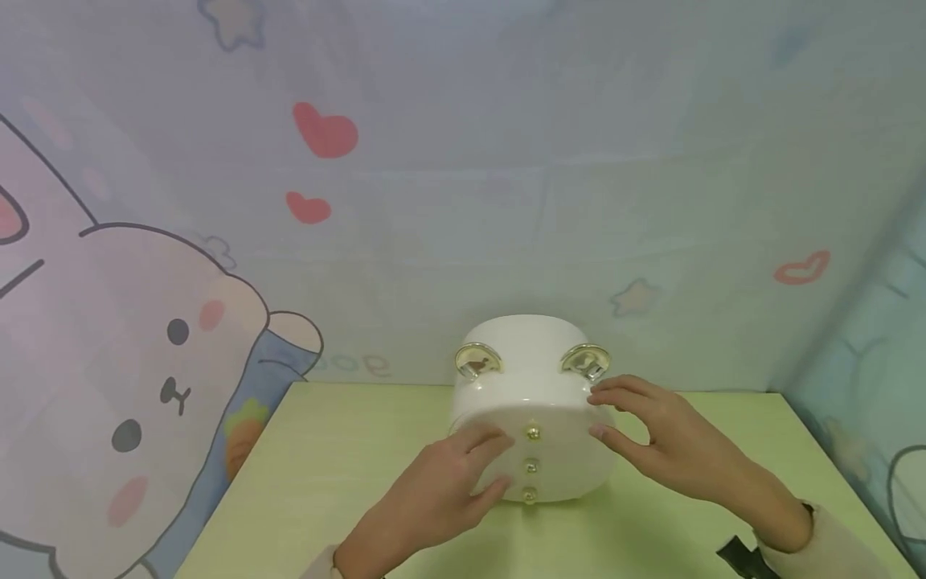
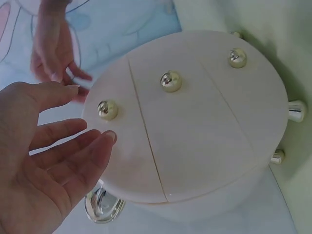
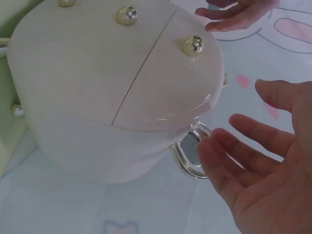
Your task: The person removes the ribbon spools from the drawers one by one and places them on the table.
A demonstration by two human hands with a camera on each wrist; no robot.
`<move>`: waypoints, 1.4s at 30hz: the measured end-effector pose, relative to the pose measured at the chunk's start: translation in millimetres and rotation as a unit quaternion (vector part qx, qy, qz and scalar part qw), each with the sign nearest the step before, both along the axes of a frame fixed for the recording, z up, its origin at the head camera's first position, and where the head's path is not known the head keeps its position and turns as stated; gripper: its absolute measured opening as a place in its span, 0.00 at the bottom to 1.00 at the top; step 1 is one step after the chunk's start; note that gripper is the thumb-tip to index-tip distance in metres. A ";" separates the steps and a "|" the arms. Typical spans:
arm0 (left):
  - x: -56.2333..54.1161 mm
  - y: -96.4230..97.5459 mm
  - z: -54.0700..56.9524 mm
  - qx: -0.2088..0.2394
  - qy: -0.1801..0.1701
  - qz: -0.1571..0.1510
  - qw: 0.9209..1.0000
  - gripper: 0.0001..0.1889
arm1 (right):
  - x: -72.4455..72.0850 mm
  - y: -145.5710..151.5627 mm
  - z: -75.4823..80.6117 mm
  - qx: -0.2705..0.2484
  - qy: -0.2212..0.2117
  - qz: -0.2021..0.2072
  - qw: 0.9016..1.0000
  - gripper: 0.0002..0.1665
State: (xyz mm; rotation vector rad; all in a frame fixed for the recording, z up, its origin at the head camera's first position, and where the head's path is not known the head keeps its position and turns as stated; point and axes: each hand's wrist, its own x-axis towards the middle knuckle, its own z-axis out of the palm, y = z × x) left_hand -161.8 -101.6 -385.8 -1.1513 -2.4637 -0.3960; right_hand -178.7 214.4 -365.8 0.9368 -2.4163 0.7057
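Observation:
A glossy white rounded box, with seams across its front like drawer lines, stands on the table. Three gold ball knobs run down the middle of its front. Gold ring-shaped ears stick out at the upper left and upper right. My left hand is before the box's left front, fingers loosely bent, holding nothing. By the right side, my right hand has its fingertips close under the right ear and grips nothing. In the left wrist view, short gold feet show at the box's base.
The pale green table reaches back to a hanging cloth printed with a rabbit, hearts and stars. Another printed cloth hangs along the right side. A black strap shows by the right sleeve.

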 end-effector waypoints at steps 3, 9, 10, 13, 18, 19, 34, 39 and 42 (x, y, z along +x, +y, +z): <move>-2.3 4.7 -3.2 -0.035 0.015 -0.001 0.999 0.23 | -0.3 -4.2 1.2 0.014 -0.005 0.001 1.000 0.29; -8.2 9.1 -4.2 -0.092 0.071 -0.001 0.993 0.25 | -5.8 -11.6 1.0 0.073 -0.058 0.031 0.995 0.40; -9.0 9.5 -3.4 -0.100 0.078 -0.001 0.992 0.25 | -7.2 -12.7 1.0 0.084 -0.066 0.035 0.994 0.40; -10.8 11.2 0.5 -0.126 0.093 -0.002 0.988 0.24 | -11.8 -14.6 1.7 0.112 -0.081 0.049 0.989 0.40; -14.5 14.9 6.5 -0.146 0.119 -0.011 0.982 0.24 | -19.5 -13.2 5.1 0.143 -0.091 0.064 0.983 0.33; -15.5 16.1 6.9 -0.146 0.125 -0.014 0.981 0.24 | -21.0 -12.8 5.4 0.148 -0.092 0.065 0.982 0.32; -24.4 35.3 -12.1 -0.154 0.285 -0.011 0.946 0.18 | -27.5 -14.1 -2.2 0.165 -0.094 0.056 0.980 0.31; -26.3 38.5 -18.0 -0.170 0.337 0.006 0.926 0.16 | -30.0 -14.8 -4.0 0.157 -0.090 0.064 0.981 0.31; -27.6 39.8 -22.1 -0.171 0.365 0.013 0.915 0.13 | -31.2 -15.5 -4.8 0.153 -0.090 0.068 0.982 0.31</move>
